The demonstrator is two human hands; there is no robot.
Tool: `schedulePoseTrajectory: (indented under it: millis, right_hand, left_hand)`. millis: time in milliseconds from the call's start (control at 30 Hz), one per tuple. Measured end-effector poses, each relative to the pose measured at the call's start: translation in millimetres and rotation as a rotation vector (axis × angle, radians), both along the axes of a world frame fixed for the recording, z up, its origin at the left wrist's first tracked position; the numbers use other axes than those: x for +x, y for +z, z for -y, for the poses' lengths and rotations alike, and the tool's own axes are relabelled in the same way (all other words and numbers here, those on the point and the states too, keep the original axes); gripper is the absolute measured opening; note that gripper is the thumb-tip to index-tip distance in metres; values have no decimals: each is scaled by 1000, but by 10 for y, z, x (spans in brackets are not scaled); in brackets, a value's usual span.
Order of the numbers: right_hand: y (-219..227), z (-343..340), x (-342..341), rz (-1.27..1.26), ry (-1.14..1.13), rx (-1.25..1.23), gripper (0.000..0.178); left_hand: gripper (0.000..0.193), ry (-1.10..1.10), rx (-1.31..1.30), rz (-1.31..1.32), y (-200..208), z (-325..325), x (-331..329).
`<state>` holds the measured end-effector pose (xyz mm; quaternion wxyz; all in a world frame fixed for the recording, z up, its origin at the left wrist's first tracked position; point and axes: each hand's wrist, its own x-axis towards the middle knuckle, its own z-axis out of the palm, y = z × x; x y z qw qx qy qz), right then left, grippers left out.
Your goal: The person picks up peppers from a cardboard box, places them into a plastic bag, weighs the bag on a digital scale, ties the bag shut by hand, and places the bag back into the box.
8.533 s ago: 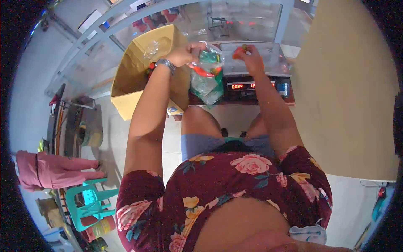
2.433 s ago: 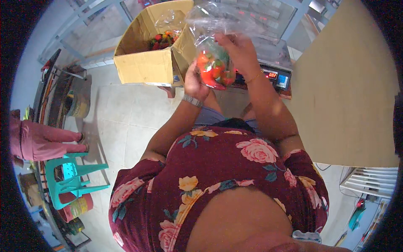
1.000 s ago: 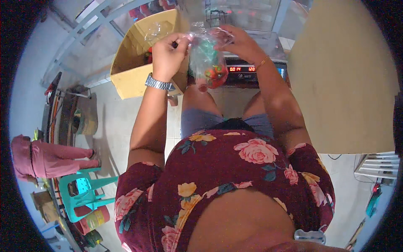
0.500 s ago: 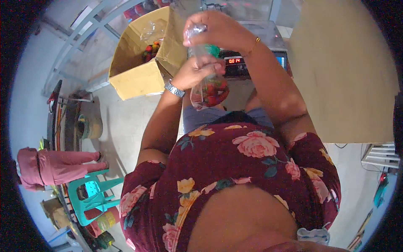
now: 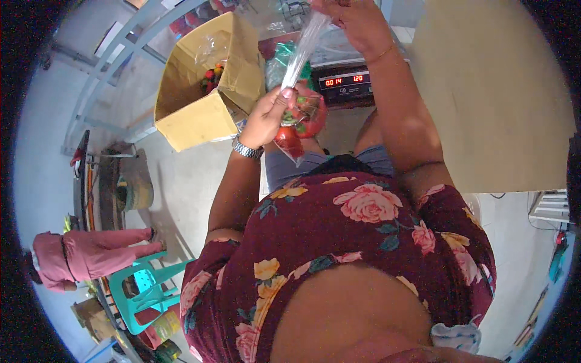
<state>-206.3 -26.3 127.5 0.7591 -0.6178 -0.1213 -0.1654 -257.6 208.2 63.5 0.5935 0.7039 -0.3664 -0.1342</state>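
A clear plastic bag hangs in front of me, with shiny red produce with green parts inside, perhaps peppers or tomatoes. My left hand, a metal watch at its wrist, is closed round the bag's neck just above the produce. From there the bag's top stretches up in a tight, narrow strand. My right hand pinches the upper end of that strand at the picture's top edge. Below my right hand sits a weighing scale with lit red digits.
An open cardboard box at the left holds red and dark produce and clear plastic. Green plastic lies by the scale. A large tan board stands at right. Far left are a turquoise chair and a person in pink.
My right hand has moved up and right from beside my left hand, drawing the bag's top into a long strand. The scale's display is less covered by my arm.
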Motion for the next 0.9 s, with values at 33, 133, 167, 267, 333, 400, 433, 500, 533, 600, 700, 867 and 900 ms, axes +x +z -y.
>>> schedulePoseTrajectory:
  millis: [33, 133, 167, 267, 333, 400, 433, 500, 533, 600, 700, 867, 900]
  right_hand:
    - [-88, 84, 50, 4, -11, 2, 9]
    - [-131, 140, 21, 410, -200, 143, 13]
    - [63, 43, -258, 267, -431, -193, 17]
    - [-59, -296, -590, 722, -283, -725, 25]
    - [-268, -614, -811, 641, -89, -1163, 30]
    - [-420, -592, -796, 517, -39, -1247, 29]
    - [-434, -543, -773, 399, 4, -1336, 29]
    - [-422, -424, -778, 454, 4, -1439, 27]
    - [-439, -412, -801, 504, 21, -1526, 24]
    - [-463, -449, -843, 501, 5, -1508, 22]
    - [-463, -428, -867, 488, -39, -1466, 17]
    - [-375, -309, -948, 444, -113, -1404, 16]
    - [-399, -312, -938, 464, -135, -1388, 16]
  left_hand:
    - [32, -18, -37, -46, 37, 32, 5]
    - [33, 52, -9, -12, -25, -12, 108]
    - [33, 59, -7, -12, -35, -59, 126]
    - [32, 63, 73, -74, -11, -70, 138]
    - [29, 173, 394, 190, 90, -96, 92]
    - [23, 109, 372, 206, 26, -136, 140]
    - [18, 46, 341, 234, 77, -94, 161]
    - [15, 1, 330, 192, 214, -38, 120]
    - [16, -27, 396, 392, 248, -38, 111]
    - [21, -72, 479, 649, 239, -46, 155]
    - [19, -101, 553, 583, 313, 3, 166]
    - [21, -18, 315, 315, -114, 23, 170]
    - [21, 16, 278, 315, -205, 30, 166]
